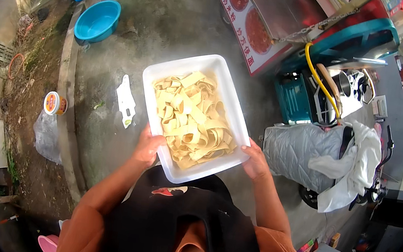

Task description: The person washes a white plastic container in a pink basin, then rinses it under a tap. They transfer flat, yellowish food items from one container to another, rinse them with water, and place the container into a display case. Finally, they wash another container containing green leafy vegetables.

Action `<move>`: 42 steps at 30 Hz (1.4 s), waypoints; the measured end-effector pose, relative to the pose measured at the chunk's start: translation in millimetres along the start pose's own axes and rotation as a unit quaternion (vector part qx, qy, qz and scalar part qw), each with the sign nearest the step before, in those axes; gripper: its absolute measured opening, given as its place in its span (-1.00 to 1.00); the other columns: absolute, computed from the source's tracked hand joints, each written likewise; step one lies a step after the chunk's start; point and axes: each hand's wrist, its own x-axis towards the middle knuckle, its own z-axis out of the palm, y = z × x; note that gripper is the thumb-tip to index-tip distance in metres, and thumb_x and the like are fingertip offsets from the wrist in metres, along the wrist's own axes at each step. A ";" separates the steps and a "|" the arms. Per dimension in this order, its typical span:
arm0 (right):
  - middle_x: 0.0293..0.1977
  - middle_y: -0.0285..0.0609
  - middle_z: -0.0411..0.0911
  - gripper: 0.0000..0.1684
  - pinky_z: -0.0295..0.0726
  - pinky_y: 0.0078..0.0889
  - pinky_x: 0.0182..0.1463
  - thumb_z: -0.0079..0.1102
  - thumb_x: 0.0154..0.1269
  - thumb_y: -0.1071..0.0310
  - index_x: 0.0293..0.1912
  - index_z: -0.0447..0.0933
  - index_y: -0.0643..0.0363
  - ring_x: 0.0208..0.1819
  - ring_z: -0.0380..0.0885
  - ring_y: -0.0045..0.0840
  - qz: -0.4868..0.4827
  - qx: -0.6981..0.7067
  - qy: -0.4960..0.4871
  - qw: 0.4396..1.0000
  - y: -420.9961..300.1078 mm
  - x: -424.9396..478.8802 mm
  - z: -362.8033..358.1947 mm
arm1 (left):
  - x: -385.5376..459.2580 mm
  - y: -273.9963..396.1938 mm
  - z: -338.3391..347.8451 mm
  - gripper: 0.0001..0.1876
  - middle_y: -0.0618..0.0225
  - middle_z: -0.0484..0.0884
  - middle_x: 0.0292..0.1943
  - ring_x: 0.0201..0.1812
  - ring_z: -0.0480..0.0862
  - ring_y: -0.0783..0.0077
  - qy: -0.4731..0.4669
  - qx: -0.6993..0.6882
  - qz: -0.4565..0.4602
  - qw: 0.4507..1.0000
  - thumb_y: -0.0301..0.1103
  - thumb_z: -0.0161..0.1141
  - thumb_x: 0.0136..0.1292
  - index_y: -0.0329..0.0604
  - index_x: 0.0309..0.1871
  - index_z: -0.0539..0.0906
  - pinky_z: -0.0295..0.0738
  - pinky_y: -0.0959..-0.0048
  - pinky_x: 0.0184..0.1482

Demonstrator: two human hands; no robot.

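Observation:
A white rectangular plastic tub (231, 91) is held in front of my body, slightly turned. Pale yellow flat strips (191, 117), which look like wide tofu-skin strips or noodles, lie in a loose heap inside it. My left hand (147, 145) grips the tub's left side near the lower corner, thumb over the rim. On the opposite side, my right hand (256, 159) holds the right rim, its thumb on top. The fingers of both hands are partly hidden beneath the tub. A black apron (189, 209) covers my front below it.
Ahead on the right stands a food cart (254, 25) with picture panels. A scooter with a silver quilted cover (298, 155) is at right. Blue basins (98, 20) sit by the concrete curb (67, 107) at left. A white plastic bag (126, 100) lies on the floor, a lidded bucket (56, 103) beyond the curb.

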 end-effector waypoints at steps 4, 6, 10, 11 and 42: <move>0.06 -0.13 0.47 -0.31 0.41 -0.36 0.16 0.18 0.16 0.39 0.27 0.23 0.30 0.05 0.48 -0.46 0.042 -0.022 -0.021 0.999 -45.7 87.0 15.7 | 81.1 62.0 2.0 -0.36 0.23 0.52 0.06 0.06 0.55 0.36 -0.013 0.037 -0.005 0.999 -0.72 -0.02 -0.06 -0.31 0.23 0.33 0.44 0.44 0.08; 0.05 -0.14 0.47 -0.31 0.45 -0.36 0.13 0.19 0.16 0.39 0.28 0.23 0.28 0.03 0.48 -0.47 0.044 -0.005 -0.042 0.998 -72.9 132.3 30.2 | 123.1 96.2 4.1 -0.36 0.23 0.52 0.07 0.07 0.54 0.36 -0.048 0.030 -0.010 0.998 -0.71 -0.02 -0.05 -0.31 0.24 0.33 0.43 0.44 0.08; 0.08 -0.15 0.45 -0.27 0.47 -0.38 0.13 0.22 0.12 0.46 0.28 0.21 0.28 0.05 0.48 -0.47 0.047 -0.033 -0.075 0.995 -121.7 236.3 49.2 | 207.0 156.1 8.9 -0.32 0.22 0.52 0.08 0.08 0.54 0.34 -0.053 0.038 -0.034 0.997 -0.71 -0.01 -0.10 -0.32 0.25 0.31 0.43 0.41 0.11; 0.09 -0.16 0.44 -0.25 0.47 -0.39 0.13 0.23 0.10 0.48 0.29 0.20 0.29 0.06 0.47 -0.48 0.040 -0.052 -0.092 0.994 -132.8 255.8 53.7 | 225.0 168.6 12.1 -0.31 0.22 0.52 0.08 0.07 0.55 0.34 -0.049 0.047 -0.045 0.997 -0.72 -0.02 -0.11 -0.32 0.26 0.30 0.43 0.41 0.10; -0.28 -0.22 0.56 -0.56 0.51 -0.46 -0.20 0.15 -0.05 0.56 -0.07 0.52 0.34 -0.28 0.50 -0.59 -0.151 -0.104 0.164 0.969 -458.0 805.5 210.0 | 893.9 591.0 126.3 -0.25 0.20 0.50 0.10 0.00 0.56 0.34 -0.156 0.241 -0.052 0.957 -0.71 -0.04 -0.04 -0.24 0.37 0.26 0.51 0.42 -0.06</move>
